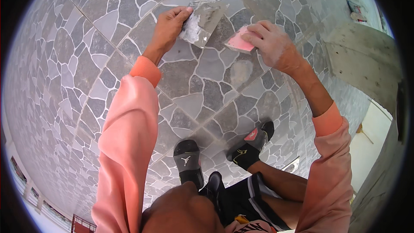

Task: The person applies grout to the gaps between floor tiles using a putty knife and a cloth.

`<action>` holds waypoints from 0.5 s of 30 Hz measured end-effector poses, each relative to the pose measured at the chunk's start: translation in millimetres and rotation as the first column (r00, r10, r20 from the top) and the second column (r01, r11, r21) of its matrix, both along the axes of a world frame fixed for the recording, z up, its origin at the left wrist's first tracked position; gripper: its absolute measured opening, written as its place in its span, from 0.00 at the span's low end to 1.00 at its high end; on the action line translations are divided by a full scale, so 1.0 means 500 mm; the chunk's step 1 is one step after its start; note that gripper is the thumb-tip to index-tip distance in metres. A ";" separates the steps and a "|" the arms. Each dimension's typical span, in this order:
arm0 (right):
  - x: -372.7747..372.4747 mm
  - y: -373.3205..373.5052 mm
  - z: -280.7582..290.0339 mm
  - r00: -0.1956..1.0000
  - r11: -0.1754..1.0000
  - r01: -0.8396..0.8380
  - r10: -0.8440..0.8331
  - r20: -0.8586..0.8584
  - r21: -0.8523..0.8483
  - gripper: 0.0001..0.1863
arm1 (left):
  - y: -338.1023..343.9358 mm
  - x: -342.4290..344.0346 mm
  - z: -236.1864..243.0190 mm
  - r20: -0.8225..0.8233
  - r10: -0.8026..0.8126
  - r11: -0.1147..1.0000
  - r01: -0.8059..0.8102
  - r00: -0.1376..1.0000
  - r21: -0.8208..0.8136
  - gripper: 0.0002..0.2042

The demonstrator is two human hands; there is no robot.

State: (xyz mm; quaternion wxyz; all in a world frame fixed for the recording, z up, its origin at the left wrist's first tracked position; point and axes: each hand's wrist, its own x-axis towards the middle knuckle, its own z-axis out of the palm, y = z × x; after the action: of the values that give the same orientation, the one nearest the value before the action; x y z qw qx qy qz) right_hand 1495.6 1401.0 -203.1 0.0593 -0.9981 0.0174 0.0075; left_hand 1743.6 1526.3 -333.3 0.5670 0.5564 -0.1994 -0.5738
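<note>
My left hand (171,28) is closed, pinching the left edge of a thin, squarish grey plate (211,19). White paste (191,28) is smeared thickly over the plate's left part. A short way to the right, my right hand (276,45) grips a pink wedge-shaped block (239,41) with a straight grey lower edge; I cannot tell its exact kind. White residue coats the block and my right fingers. Between the plate and the block there is a small gap. Below the block, a pale smudge (241,73) marks the stone-patterned tile floor (211,67).
My feet in dark slides (188,159) rest on the tiles just below the work. A grey concrete slab or ledge (362,56) juts in at the right. Beyond it a broom-like thing (365,133) lies on a pale surface. Some small litter (356,11) sits at the upper right.
</note>
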 end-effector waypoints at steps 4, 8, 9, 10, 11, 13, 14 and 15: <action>-0.017 -0.080 -0.016 0.849 0.843 0.507 -0.451 -0.276 0.179 0.10 | 0.013 0.019 -0.028 0.238 0.028 1.000 -0.028 0.971 -0.004 0.16; -0.006 -0.156 -0.078 0.703 0.733 0.678 -0.630 -0.329 0.045 0.13 | 0.020 0.014 -0.051 0.476 -0.007 0.993 0.061 0.879 -0.098 0.16; -0.005 -0.163 -0.096 0.701 0.732 0.680 -0.629 -0.337 0.048 0.13 | 0.024 0.012 -0.053 0.473 -0.012 0.994 0.063 0.881 -0.091 0.16; 0.009 -0.167 -0.105 0.720 0.754 0.657 -0.630 -0.290 -0.005 0.14 | 0.022 0.015 -0.050 0.452 -0.017 0.996 0.054 0.892 -0.067 0.15; 0.019 -0.166 -0.114 0.740 0.771 0.634 -0.627 -0.243 -0.060 0.14 | 0.020 0.018 -0.047 0.432 -0.022 0.998 0.045 0.902 -0.043 0.15; 0.043 -0.128 -0.147 0.769 0.794 0.598 -0.608 -0.197 -0.112 0.14 | 0.023 0.018 -0.038 0.431 -0.020 0.999 0.031 0.902 -0.018 0.15; 0.050 -0.109 -0.159 0.794 0.806 0.560 -0.588 -0.156 -0.191 0.14 | 0.022 0.010 -0.040 0.412 -0.012 1.000 0.018 0.911 -0.010 0.15; 0.061 -0.092 -0.173 0.791 0.805 0.558 -0.590 -0.165 -0.204 0.14 | 0.020 0.005 -0.042 0.398 -0.011 1.000 0.019 0.917 -0.016 0.15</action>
State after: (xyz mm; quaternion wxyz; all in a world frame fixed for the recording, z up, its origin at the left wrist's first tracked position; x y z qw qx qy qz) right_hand 1526.1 1354.8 -289.7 -0.0158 -0.9398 0.3269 0.0982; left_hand 1746.2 1536.5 -354.1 0.5158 0.6543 -0.3201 -0.4510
